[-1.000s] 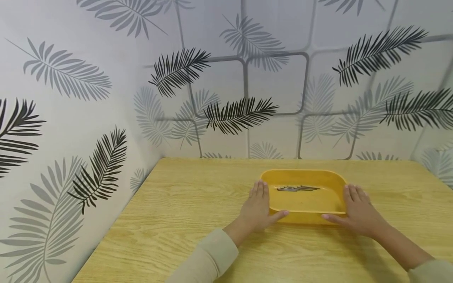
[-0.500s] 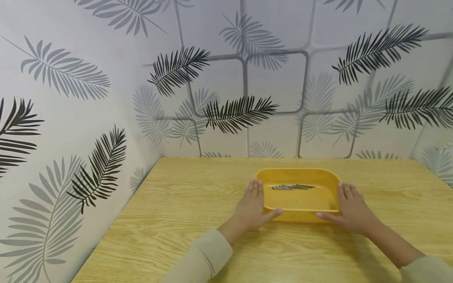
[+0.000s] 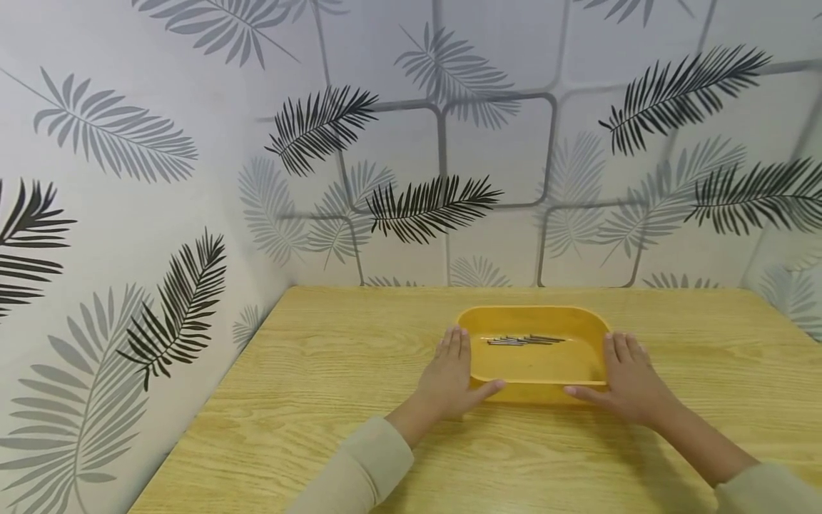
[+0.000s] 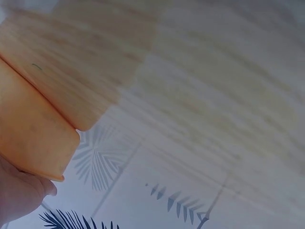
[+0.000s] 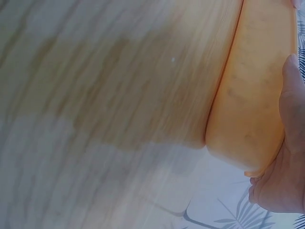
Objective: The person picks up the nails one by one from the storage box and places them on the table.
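Observation:
A shallow yellow tray stands on the wooden table, with several dark nails lying in its far half. My left hand lies flat against the tray's left wall, fingers straight, thumb along the front wall. On the other side my right hand presses the right wall the same way. The left wrist view shows the tray's wall with part of the left hand below it. In the right wrist view the tray's corner sits against the right hand.
Walls papered with leaf patterns close the table at the back and on the left. Bare tabletop stretches left of the tray and in front of it. Beige sleeves cover both forearms.
Both hands have slid the tray a little to the left across the table, keeping the same hold on its sides. The nails moved with it.

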{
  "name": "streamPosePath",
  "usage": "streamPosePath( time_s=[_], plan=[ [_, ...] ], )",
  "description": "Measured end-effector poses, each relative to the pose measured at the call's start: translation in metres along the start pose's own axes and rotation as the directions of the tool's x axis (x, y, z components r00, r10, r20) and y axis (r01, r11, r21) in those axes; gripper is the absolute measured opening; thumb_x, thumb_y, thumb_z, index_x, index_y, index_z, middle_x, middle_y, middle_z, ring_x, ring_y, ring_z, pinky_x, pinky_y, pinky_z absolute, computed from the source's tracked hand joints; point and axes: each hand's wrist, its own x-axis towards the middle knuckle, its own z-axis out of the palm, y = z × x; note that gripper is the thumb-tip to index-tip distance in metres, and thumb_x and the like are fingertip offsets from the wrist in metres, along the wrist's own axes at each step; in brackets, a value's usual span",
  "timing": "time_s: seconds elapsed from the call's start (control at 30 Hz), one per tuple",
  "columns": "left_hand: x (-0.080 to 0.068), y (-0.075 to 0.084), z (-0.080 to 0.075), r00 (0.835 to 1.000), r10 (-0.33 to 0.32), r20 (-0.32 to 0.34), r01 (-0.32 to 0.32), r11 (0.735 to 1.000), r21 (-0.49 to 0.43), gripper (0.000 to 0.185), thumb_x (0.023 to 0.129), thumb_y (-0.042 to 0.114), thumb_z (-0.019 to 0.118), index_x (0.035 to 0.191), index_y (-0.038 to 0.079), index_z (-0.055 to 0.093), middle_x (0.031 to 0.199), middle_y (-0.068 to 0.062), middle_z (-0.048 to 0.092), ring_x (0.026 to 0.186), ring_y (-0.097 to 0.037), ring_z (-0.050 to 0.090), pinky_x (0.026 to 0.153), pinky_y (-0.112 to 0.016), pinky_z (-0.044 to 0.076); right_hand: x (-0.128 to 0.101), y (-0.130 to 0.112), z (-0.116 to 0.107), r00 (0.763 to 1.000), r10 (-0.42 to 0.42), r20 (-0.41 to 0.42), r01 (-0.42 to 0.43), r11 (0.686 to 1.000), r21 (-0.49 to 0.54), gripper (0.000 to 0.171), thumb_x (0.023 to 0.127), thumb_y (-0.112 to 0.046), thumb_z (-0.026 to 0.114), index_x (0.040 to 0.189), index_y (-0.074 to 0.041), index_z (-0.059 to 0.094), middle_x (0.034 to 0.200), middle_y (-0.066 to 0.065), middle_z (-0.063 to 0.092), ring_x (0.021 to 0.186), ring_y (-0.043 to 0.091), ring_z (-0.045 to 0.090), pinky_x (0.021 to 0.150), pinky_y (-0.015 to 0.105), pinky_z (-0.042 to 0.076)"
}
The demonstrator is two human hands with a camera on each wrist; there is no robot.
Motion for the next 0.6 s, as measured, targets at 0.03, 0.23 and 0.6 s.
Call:
streamPosePath(
  time_s=[0.03, 0.23, 0.6],
  plan=[
    [-0.0004, -0.0005, -0.0002, 1.0, 0.0, 0.001, 0.0, 1.0, 0.001, 0.098, 0.088, 0.071, 0.028, 0.146, -0.006, 0.009, 0.154, -0.023, 0.006, 0.144, -0.033, 0.006, 0.118, -0.037, 0.012, 0.0001, -0.0007, 0.0001, 1.0, -0.002, -0.003, 0.002, 1.0, -0.003, 0.113, 0.08, -0.059, 0.06, 0.138, 0.023, 0.008, 0.141, 0.047, 0.006, 0.13, 0.061, 0.007, 0.107, 0.067, 0.007],
    [-0.003, -0.0025, -0.0021, 1.0, -0.009, 0.014, 0.009, 1.0, -0.008, 0.098, 0.088, 0.071, 0.028, 0.147, -0.005, 0.008, 0.154, -0.023, 0.006, 0.144, -0.032, 0.004, 0.118, -0.037, 0.011, 0.0006, -0.0042, 0.0018, 1.0, -0.005, -0.015, 0.004, 1.0, -0.01, 0.113, 0.079, -0.059, 0.06, 0.137, 0.024, 0.009, 0.14, 0.048, 0.007, 0.13, 0.061, 0.008, 0.107, 0.067, 0.008],
    [-0.0075, -0.009, -0.0021, 1.0, 0.0, 0.004, 0.0, 1.0, -0.016, 0.097, 0.089, 0.069, 0.03, 0.146, -0.007, 0.008, 0.154, -0.024, 0.005, 0.144, -0.033, 0.005, 0.118, -0.038, 0.012, 0.0025, -0.0078, 0.0051, 1.0, -0.011, -0.011, 0.011, 1.0, -0.009, 0.113, 0.079, -0.06, 0.06, 0.137, 0.023, 0.011, 0.141, 0.047, 0.009, 0.131, 0.06, 0.009, 0.106, 0.068, 0.009]
  ],
)
